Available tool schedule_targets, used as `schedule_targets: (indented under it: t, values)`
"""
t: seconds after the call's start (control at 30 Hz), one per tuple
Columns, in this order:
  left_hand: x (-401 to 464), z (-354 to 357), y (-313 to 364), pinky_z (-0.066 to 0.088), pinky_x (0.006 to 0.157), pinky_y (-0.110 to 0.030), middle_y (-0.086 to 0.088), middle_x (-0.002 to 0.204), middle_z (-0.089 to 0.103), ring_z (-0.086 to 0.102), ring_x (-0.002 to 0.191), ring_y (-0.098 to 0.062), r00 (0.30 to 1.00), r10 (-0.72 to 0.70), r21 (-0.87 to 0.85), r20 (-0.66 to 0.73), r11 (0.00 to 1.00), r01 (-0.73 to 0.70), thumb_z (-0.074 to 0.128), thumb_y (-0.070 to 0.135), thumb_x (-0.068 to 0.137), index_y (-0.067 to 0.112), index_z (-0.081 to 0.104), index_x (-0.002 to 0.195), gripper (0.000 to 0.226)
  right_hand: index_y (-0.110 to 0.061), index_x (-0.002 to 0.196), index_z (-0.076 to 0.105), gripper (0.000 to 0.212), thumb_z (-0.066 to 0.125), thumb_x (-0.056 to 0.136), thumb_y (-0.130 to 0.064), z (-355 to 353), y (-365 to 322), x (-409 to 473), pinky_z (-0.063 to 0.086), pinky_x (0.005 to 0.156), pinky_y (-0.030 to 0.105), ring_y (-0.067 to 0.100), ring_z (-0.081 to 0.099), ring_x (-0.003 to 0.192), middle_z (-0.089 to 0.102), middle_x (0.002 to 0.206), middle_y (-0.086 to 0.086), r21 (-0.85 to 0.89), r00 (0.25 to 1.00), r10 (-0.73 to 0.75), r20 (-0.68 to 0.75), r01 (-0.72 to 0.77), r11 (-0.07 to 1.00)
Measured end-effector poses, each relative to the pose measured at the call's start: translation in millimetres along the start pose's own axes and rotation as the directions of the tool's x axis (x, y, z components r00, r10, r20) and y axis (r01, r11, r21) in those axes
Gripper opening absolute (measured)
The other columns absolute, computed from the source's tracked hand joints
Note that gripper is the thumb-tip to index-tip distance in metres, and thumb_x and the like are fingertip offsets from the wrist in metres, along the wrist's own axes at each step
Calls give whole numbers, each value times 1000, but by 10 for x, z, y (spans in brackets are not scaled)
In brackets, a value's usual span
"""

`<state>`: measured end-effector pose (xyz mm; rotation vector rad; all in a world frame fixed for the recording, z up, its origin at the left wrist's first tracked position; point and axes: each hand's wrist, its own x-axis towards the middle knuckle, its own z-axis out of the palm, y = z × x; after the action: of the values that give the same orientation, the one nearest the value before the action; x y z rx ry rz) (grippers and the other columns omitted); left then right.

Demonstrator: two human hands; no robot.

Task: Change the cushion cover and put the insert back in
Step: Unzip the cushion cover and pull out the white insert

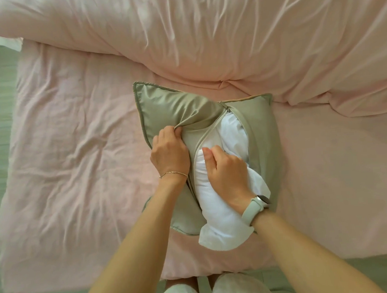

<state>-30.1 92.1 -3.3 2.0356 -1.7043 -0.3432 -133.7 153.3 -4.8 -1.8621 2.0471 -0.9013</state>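
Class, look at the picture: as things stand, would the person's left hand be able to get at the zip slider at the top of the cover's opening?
Probably yes. The left hand grips the cover just below and left of the zip slider; nothing lies between, but it must release that fold first.

Soft, even daylight, faint shadows — sharp at centre, wide-angle bending and blur toward the edges.

No writing, brand, number or sign can be read anywhere. The watch on the right wrist, at about five o'clock, shows only a dark face turned edge-on, too small to read.
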Motion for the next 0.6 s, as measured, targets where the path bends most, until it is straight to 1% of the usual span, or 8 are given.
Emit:
schedule_targets:
  t: [0.07, 0.1, 0.23, 0.33, 0.47, 0.53, 0.57, 0.6]
  values:
    - [16, 5, 25, 31, 66, -36, -17, 95, 62, 54, 90, -36, 979, -176, -11, 106, 984, 178, 34, 28, 99, 0, 54, 92, 35, -19, 57, 29, 38, 41, 90, -32, -76, 31, 0, 20, 42, 23, 18, 24, 35, 25, 40, -3, 44, 1000, -27, 13, 26, 999]
    - [33, 11, 27, 31, 71, -39, -18, 103, 62, 53, 97, -37, 968, -213, -1, 132, 977, 215, 31, 30, 100, 0, 52, 98, 36, -20, 57, 26, 38, 42, 90, -31, -115, 38, 6, 20, 41, 24, 17, 23, 36, 21, 42, -5, 67, 999, -42, 22, 40, 997]
    - [114, -8, 5, 30, 70, -37, -20, 112, 60, 52, 100, -40, 949, -240, 20, 203, 970, 241, 27, 33, 101, 3, 50, 105, 38, -20, 55, 26, 38, 45, 88, -26, -308, 32, -26, 17, 39, 22, 13, 19, 35, 16, 45, -9, 86, 995, -94, 39, 90, 992]
    - [135, -11, -111, 29, 67, -36, -21, 107, 61, 53, 96, -41, 955, -196, 38, 221, 981, 192, 25, 35, 101, 4, 49, 103, 39, -15, 50, 32, 41, 46, 87, -26, -521, 68, -156, 21, 37, 27, 13, 16, 42, 14, 48, -10, 69, 994, -104, 20, 102, 992]
    - [87, -5, -157, 35, 68, -38, -24, 100, 62, 54, 92, -43, 948, -126, 19, 293, 992, 126, 28, 38, 100, 7, 51, 99, 39, -14, 51, 31, 42, 46, 89, -25, -778, 215, -403, 23, 38, 29, 12, 19, 46, 15, 50, -10, 139, 994, -100, 37, 93, 986]
    - [100, -27, -122, 35, 69, -38, -21, 90, 61, 54, 88, -41, 939, -88, -78, 332, 990, 120, 33, 37, 99, 10, 50, 84, 35, -19, 55, 29, 38, 43, 89, -27, -810, 281, -372, 24, 39, 30, 14, 21, 43, 17, 47, -7, 101, 997, -55, 61, 49, 994]
    - [118, -53, -92, 33, 66, -36, -15, 78, 58, 53, 83, -38, 936, -52, -143, 348, 984, 108, 36, 36, 99, 14, 44, 73, 35, -22, 57, 28, 35, 41, 88, -29, -799, 297, -310, 23, 40, 28, 17, 24, 39, 22, 43, -2, 65, 997, -22, 71, 17, 998]
    - [136, -97, -44, 30, 62, -33, -8, 67, 51, 49, 75, -34, 933, -6, -193, 359, 978, 81, 38, 34, 98, 17, 37, 66, 37, -23, 58, 30, 32, 40, 87, -31, -787, 293, -225, 24, 42, 27, 26, 33, 38, 30, 41, 5, 26, 996, 19, 85, -21, 999]
